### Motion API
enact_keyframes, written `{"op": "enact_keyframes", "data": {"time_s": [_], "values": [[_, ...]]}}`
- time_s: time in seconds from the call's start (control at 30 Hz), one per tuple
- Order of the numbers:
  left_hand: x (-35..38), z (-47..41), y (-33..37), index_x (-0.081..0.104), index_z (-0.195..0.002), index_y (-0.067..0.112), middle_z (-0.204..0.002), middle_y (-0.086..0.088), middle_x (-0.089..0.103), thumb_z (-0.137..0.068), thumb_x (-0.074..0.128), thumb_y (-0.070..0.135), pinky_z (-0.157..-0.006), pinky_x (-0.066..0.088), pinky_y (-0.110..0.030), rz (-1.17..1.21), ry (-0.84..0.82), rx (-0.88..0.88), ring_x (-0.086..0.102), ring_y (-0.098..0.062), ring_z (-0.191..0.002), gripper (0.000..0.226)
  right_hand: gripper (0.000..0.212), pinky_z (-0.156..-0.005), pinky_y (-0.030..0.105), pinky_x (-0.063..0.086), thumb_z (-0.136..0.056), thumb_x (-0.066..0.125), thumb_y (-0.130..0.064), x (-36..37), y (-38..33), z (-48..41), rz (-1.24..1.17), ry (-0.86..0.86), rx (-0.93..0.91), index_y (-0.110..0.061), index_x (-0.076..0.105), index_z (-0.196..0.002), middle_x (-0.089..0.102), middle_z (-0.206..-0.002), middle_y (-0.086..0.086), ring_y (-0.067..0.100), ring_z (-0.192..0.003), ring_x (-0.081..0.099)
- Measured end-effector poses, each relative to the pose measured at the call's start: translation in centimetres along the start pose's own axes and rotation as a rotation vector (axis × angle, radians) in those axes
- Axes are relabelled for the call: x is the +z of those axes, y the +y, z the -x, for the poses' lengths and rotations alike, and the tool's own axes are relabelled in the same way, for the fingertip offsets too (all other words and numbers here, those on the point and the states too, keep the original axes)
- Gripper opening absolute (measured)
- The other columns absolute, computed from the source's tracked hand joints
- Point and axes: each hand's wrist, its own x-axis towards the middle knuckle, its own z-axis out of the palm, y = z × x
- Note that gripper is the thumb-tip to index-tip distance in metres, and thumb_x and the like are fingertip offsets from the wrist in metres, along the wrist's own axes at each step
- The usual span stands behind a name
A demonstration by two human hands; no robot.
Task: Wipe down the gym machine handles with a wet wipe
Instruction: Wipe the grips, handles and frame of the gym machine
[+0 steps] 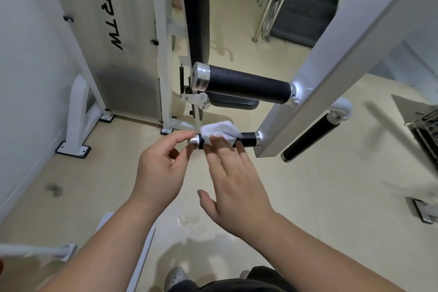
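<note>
Centre of frame, right fingers (219, 147): straight and spread, laid flat over the wet wipe (219, 129); they press it down and do not curl round it.
Left fingers (182, 136): thumb and forefinger curled; they appear to pinch the chrome end cap (194, 143), though the contact is partly hidden.
Wet wipe: white and crumpled, draped over the top of the lower handle (248, 138) just right of the cap. It covers the middle of the black grip.
Lower handle: short and horizontal. Black grip shows bare at its right end, beside the white frame arm (343, 54).
Right hand (234, 180): palm down, reaching in from lower right.
Left hand (161, 168): reaching in from lower left.
Technique, judged: wrap the wipe fully round the grip, close the fingers on it and twist while sliding from cap to frame, so that the underside and the bare right end get covered. The steadying pinch at the cap helps.
Other handles: thick upper handle (246, 83) above centre and angled handle (310, 141) at right; no wipe lies on either.
Hazard, judged: the puddle (187, 219) on the floor at lower centre could be slippery.
</note>
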Motion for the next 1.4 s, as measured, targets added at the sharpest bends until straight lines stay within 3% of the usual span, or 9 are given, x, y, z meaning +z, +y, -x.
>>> {"op": "enact_keyframes", "data": {"time_s": [0.23, 0.4, 0.5, 0.6, 0.7, 0.87, 1.0, 1.3, 1.4], "values": [[-0.5, 0.5, -0.1, 0.07, -0.111, 0.046, -0.067, 0.029, 0.061, -0.096, 0.068, 0.015, -0.054, 0.038, -0.009, -0.025, 0.009, -0.016, 0.05, -0.015, -0.057, 0.035, 0.087, -0.122, 0.052, 0.03, -0.078, 0.075, -0.046, 1.1, 2.7, 2.6, 0.087, 0.052, 0.162, 0.006, 0.048, -0.142, 0.039, -0.156, 0.025, 0.04, -0.149, 0.036], [-0.4, 0.7, 0.4, 0.075, -0.113, 0.033, -0.068, 0.032, 0.062, -0.095, 0.069, 0.012, -0.056, 0.039, -0.007, -0.036, 0.023, -0.012, 0.05, -0.013, -0.055, 0.028, 0.087, -0.122, 0.05, 0.032, -0.083, 0.07, -0.038, 1.4, -0.8, 0.1, -0.022, 0.162, -0.05, 0.003, 0.038, -0.152, 0.052, -0.144, 0.019, 0.036, -0.142, 0.045], [-0.6, 0.8, 0.6, 0.072, -0.111, 0.038, -0.069, 0.033, 0.062, -0.094, 0.068, 0.011, -0.056, 0.038, -0.008, -0.021, 0.016, -0.013, 0.047, -0.011, -0.055, 0.031, 0.074, -0.121, 0.049, 0.035, -0.085, 0.069, -0.031, 1.2, -0.1, -0.8, -0.024, 0.21, -0.057, 0.0, 0.045, -0.148, 0.056, -0.134, 0.018, 0.033, -0.134, 0.047], [-0.7, 0.9, 0.7, 0.067, -0.109, 0.047, -0.069, 0.032, 0.061, -0.095, 0.068, 0.011, -0.054, 0.037, -0.009, -0.021, 0.008, -0.012, 0.045, -0.011, -0.055, 0.038, 0.069, -0.108, 0.049, 0.045, -0.086, 0.067, -0.029, 1.1, 2.4, -0.5, -0.006, 0.229, 0.033, 0.002, 0.048, -0.145, 0.05, -0.143, 0.023, 0.04, -0.134, 0.045], [-0.7, 1.1, 0.6, 0.068, -0.11, 0.044, -0.072, 0.035, 0.062, -0.095, 0.068, 0.009, -0.055, 0.037, -0.008, -0.021, 0.008, -0.004, 0.047, -0.015, -0.057, 0.038, 0.067, -0.113, 0.053, 0.04, -0.089, 0.06, -0.022, 1.3, 3.9, 0.2, -0.054, 0.218, 0.04, 0.006, 0.042, -0.146, 0.044, -0.148, 0.027, 0.044, -0.137, 0.043], [-0.3, 1.3, 0.5, 0.071, -0.111, 0.035, -0.075, 0.031, 0.065, -0.094, 0.068, 0.006, -0.058, 0.042, -0.013, -0.022, 0.022, 0.002, 0.051, -0.021, -0.058, 0.034, 0.075, -0.123, 0.057, 0.026, -0.095, 0.053, -0.037, 2.0, -0.1, -0.6, -0.001, 0.131, -0.063, 0.006, 0.031, -0.153, 0.036, -0.156, 0.027, 0.043, -0.149, 0.029], [-0.5, 0.8, 0.3, 0.073, -0.11, 0.035, -0.077, 0.027, 0.067, -0.093, 0.067, 0.006, -0.06, 0.043, -0.012, -0.05, 0.016, 0.002, 0.05, -0.012, -0.057, 0.034, 0.086, -0.128, 0.05, 0.012, -0.097, 0.054, -0.05, 2.6, -1.7, -1.5, 0.066, 0.115, -0.114, 0.002, 0.022, -0.158, 0.027, -0.164, 0.024, 0.04, -0.154, 0.023], [-0.4, 0.8, 0.3, 0.072, -0.113, 0.034, -0.07, 0.038, 0.06, -0.094, 0.069, 0.01, -0.056, 0.036, -0.006, -0.075, -0.003, 0.028, 0.045, -0.009, -0.054, 0.03, 0.094, -0.122, 0.054, 0.03, -0.09, 0.065, -0.051, 1.5, 3.0, 1.6, 0.108, 0.086, 0.137, 0.012, 0.032, -0.152, 0.033, -0.159, 0.031, 0.046, -0.149, 0.032], [0.1, 1.0, 0.4, 0.073, -0.112, 0.032, -0.071, 0.036, 0.062, -0.094, 0.069, 0.011, -0.057, 0.038, -0.008, -0.048, 0.008, 0.007, 0.047, -0.01, -0.054, 0.028, 0.094, -0.124, 0.053, 0.028, -0.09, 0.064, -0.052, 1.7, -0.1, 0.8, 0.031, 0.094, 0.063, 0.01, 0.032, -0.152, 0.033, -0.159, 0.031, 0.044, -0.151, 0.029]]}}
